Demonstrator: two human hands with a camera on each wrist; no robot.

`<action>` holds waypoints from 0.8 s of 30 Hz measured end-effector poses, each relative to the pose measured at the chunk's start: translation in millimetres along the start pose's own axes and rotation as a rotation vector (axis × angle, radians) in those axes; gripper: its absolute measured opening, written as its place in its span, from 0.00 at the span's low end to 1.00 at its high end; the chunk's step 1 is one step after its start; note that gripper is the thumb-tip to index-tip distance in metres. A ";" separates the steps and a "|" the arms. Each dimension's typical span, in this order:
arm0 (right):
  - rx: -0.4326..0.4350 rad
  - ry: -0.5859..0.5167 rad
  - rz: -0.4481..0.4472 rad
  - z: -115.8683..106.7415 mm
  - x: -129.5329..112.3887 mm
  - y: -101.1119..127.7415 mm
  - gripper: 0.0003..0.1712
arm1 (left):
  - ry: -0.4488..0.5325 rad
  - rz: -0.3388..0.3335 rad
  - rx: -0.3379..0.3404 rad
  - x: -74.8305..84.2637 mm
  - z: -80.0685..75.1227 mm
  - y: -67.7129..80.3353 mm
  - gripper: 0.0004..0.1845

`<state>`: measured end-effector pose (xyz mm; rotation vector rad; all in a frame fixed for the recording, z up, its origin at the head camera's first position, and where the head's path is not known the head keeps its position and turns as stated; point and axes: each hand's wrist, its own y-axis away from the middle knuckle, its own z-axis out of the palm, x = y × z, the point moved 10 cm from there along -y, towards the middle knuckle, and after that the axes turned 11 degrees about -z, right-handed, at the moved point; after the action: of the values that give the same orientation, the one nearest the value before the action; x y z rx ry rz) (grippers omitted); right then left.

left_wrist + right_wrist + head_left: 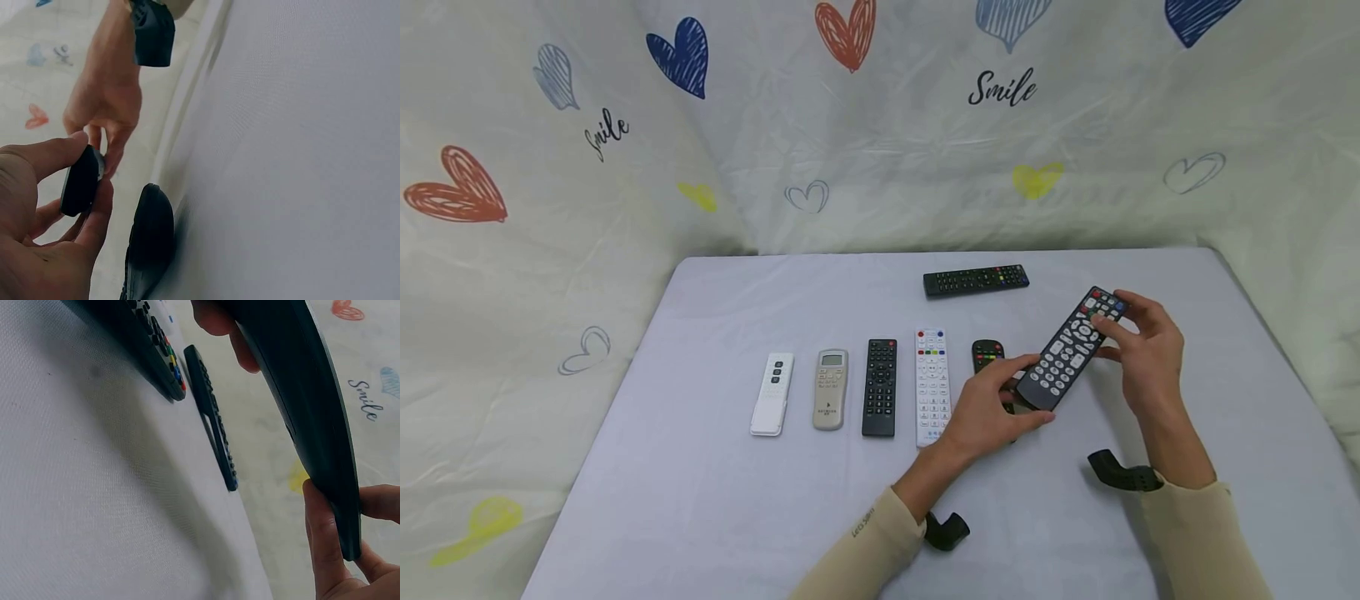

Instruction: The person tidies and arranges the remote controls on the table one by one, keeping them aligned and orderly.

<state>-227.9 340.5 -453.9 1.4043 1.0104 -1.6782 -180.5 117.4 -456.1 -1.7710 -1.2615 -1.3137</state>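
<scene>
On the pale grey table (pixel 700 500), a row runs from a slim white remote (pixel 772 393) past a beige remote with a small screen (pixel 831 389), a black remote (pixel 880 387) and a white remote with coloured buttons (pixel 932 385). The left hand (pixel 992 410) pinches the near end of a large black remote with white buttons (pixel 1071 347), held just above the table; the right hand (pixel 1142 346) grips its far end. Behind lies another black remote (pixel 976 280).

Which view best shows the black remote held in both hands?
Head view: the long black plastic remote with white buttons shows its whole button face. Left wrist view shows only its near end; right wrist view shows only its dark back.
</scene>
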 end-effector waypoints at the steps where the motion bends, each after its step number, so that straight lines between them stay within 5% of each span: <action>1: -0.007 0.009 -0.002 -0.6 -0.1 0.4 0.27 | -0.005 -0.001 -0.002 -0.1 1.4 0.8 0.40; 24: -0.128 0.019 -0.011 2.9 0.0 3.3 0.28 | 0.003 -0.027 0.016 -0.2 18.9 13.4 0.43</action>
<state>-226.2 336.5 -454.0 1.3357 1.1181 -1.5815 -161.1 128.6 -461.7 -1.7463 -1.2953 -1.3174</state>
